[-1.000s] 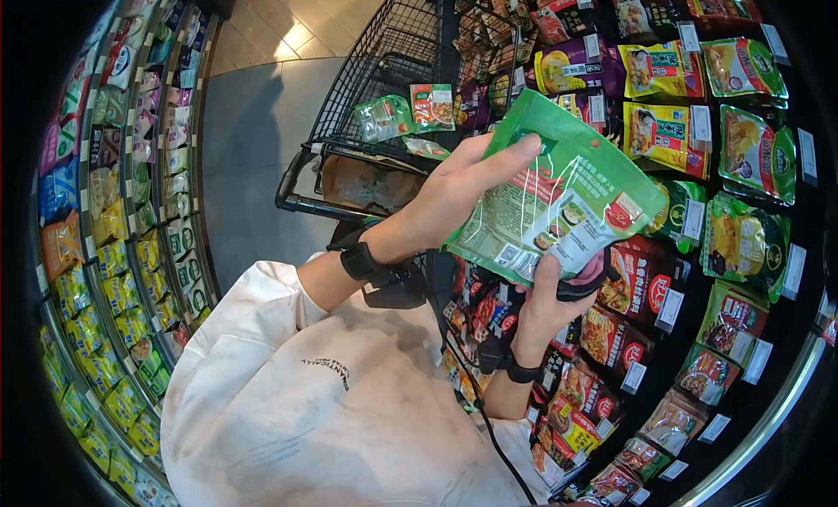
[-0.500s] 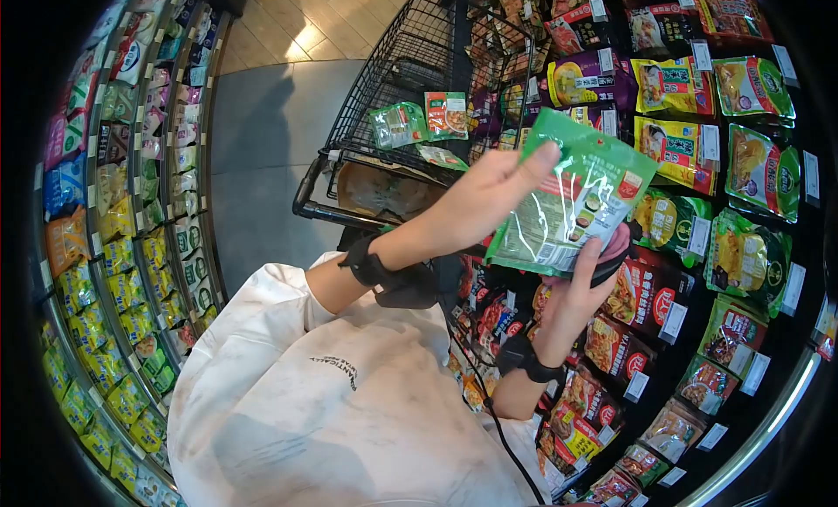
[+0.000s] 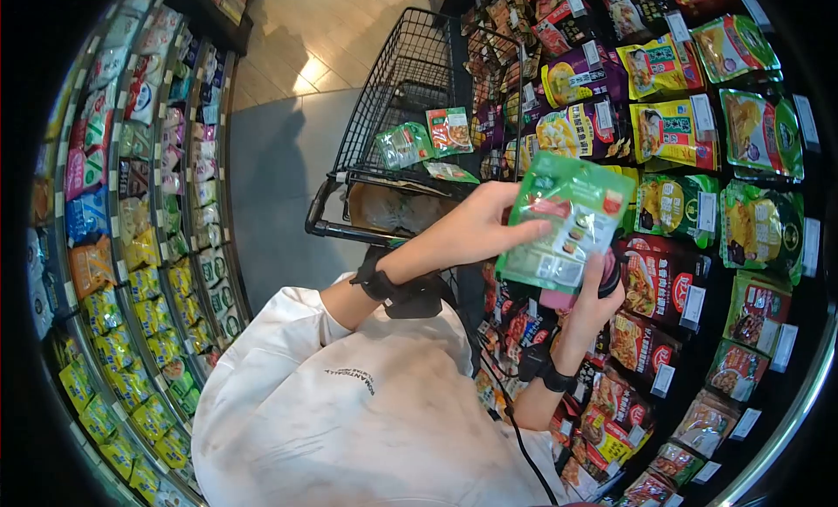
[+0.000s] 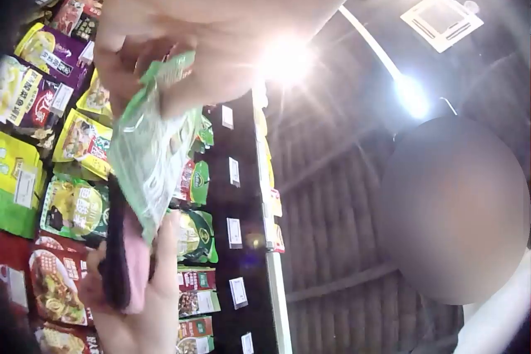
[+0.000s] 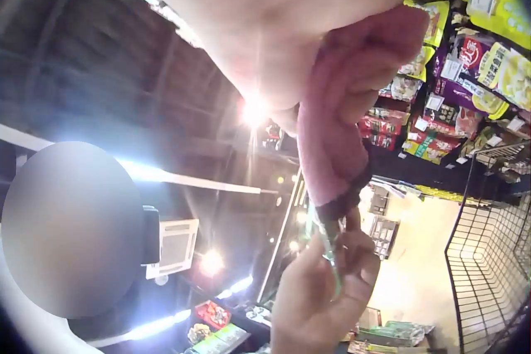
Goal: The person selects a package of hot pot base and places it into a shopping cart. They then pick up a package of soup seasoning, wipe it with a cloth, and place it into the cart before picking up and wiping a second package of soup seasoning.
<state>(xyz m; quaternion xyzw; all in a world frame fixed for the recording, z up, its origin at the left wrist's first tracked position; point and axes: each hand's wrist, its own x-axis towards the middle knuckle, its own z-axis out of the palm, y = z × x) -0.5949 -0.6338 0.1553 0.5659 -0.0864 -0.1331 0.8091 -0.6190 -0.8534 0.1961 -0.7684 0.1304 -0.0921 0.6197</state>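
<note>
In the head view a green seasoning packet (image 3: pixel 567 215) is held up between both hands, its printed panel and barcode facing the head camera. My left hand (image 3: pixel 502 223) pinches its left edge, thumb lying over the front. At the lower right corner, my right hand (image 3: pixel 598 293) has its thumb on the packet's face. The right fingers curl round a soft pink item with black edging (image 5: pixel 332 122), which sits behind the packet's lower end. From the left wrist, the packet (image 4: pixel 158 151) shows nearly edge-on, above the pink item (image 4: pixel 133 267).
A black wire shopping cart (image 3: pixel 384 97) stands ahead, holding several packets (image 3: pixel 406 145). Hanging seasoning packets (image 3: pixel 668 132) with price tags fill the rack on the right. On the left, shelves of bagged goods (image 3: pixel 113 345) line the aisle floor (image 3: pixel 275 158).
The packet has come down and tilted more upright, looking smaller in the head view. The left thumb has slid from its upper part down toward the middle. Both hands keep hold.
</note>
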